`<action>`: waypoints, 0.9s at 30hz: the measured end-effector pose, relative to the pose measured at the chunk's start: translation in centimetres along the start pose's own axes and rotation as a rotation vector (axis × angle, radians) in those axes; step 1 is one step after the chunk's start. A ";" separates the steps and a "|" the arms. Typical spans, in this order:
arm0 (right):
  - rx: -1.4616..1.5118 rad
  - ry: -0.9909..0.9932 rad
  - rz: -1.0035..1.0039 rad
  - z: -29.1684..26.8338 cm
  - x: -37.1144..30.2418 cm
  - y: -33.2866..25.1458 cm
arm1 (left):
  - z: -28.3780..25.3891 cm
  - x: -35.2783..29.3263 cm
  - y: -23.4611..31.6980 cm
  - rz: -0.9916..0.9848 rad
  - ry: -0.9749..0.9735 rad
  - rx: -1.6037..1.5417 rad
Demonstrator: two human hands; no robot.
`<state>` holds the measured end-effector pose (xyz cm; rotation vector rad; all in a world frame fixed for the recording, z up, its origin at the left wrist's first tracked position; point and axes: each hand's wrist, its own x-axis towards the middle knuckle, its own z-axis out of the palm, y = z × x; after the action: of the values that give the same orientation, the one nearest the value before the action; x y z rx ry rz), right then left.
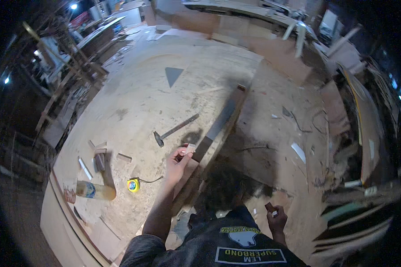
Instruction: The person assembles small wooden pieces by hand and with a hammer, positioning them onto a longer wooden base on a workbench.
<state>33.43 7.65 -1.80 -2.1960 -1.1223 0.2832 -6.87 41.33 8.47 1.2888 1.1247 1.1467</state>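
Pale wood shows as a small block (191,148) pinched in the left hand (177,164) near the table's (133,98) right edge, while the right hand (278,220) grips a brown piece (269,207) beyond that edge and a hammer (178,128) lies ahead, with room up to a grey triangle (173,76).

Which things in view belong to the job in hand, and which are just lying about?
Job in hand, judging by what is held:
small pale block, left grip
small brown piece, right grip

Untouched, so perhaps just lying about:
hammer
yellow tape measure
bottle
grey triangle
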 end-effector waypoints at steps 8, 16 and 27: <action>0.006 -0.185 -0.534 3.9 34.0 -5.0 | 4.0 0.4 -3.4 -0.124 0.410 -0.081; 0.173 -0.321 -0.684 11.1 46.4 -17.3 | 3.3 2.0 -3.7 -0.148 0.567 -0.088; 0.330 -0.423 -0.716 24.3 47.2 -28.1 | 5.4 12.3 -5.7 -0.058 0.457 -0.097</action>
<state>33.00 67.56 1.92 -1.3636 -1.8534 0.5750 -0.25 53.12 3.10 0.9351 1.4052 1.4770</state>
